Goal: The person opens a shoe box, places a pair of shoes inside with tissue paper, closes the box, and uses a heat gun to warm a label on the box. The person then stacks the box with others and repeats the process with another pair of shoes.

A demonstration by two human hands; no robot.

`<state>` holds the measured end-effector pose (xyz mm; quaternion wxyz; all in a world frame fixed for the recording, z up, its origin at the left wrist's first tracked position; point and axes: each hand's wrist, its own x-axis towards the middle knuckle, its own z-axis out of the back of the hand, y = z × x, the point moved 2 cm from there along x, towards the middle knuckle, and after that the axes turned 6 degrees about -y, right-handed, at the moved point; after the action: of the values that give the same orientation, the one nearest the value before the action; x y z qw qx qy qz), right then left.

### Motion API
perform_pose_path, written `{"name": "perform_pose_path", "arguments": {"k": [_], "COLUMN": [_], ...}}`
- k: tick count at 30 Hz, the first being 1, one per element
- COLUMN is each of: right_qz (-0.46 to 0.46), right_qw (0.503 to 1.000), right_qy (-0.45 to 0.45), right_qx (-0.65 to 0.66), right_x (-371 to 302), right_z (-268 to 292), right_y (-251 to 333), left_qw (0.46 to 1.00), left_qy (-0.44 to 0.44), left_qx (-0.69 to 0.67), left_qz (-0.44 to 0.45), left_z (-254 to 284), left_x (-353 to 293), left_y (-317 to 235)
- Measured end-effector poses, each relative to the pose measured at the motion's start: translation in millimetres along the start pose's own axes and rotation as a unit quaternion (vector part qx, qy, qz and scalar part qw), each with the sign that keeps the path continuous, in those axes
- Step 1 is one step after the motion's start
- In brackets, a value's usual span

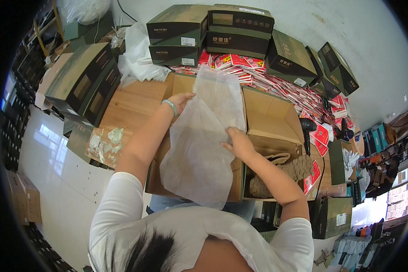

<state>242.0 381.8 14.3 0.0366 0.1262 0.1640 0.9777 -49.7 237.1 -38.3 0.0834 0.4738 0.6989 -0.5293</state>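
Note:
A translucent white bag or sheet of thin material [204, 140] is spread lengthwise before me, over an open cardboard box [156, 174] that it largely hides. At its upper left edge my left hand [182, 100], with a bracelet at the wrist, is closed on the material. My right hand [240, 144] lies against the right side of the sheet, thumb and forefinger apart; its other fingers are partly hidden. Below my right forearm, a second open box [276, 111] holds brown shoes with a chunky tread sole [299, 168] turned up.
Dark green shoe boxes [233, 43] are stacked at the back, more [81, 86] at the left. Many red packets [281, 90] lie heaped behind the open boxes. A black hair dryer [307, 129] stands at the right. White wrapping [143, 59] and torn scraps [106, 144] lie left on the table [133, 102].

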Motion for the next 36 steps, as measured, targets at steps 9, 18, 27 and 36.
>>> {"name": "perform_pose_path", "arguments": {"k": [9,18,27,36], "right_qz": [0.003,-0.007,-0.041,-0.003], "right_qw": [0.999,0.996,0.992,0.985], "right_qy": [0.029,0.077,0.119,-0.034], "right_qx": [-0.035,-0.040,-0.017,-0.169], "right_x": [-2.4,25.9,20.4,2.6], "right_z": [3.0,-19.8,-13.1,-24.4], "right_y": [-1.1,-12.3,-4.6,10.1], "left_qw": [0.979,0.761,0.988,0.539], "left_qy": [0.076,-0.205,0.042,-0.276], "left_qx": [0.162,0.536,0.038,0.602], "left_qz": [-0.095,-0.303,-0.145,-0.520], "left_z": [19.0,33.2,23.8,-2.8], "left_x": [-51.3,-47.5,-57.8,-130.9], "left_y": [-16.2,6.9,-14.5,18.5]}}
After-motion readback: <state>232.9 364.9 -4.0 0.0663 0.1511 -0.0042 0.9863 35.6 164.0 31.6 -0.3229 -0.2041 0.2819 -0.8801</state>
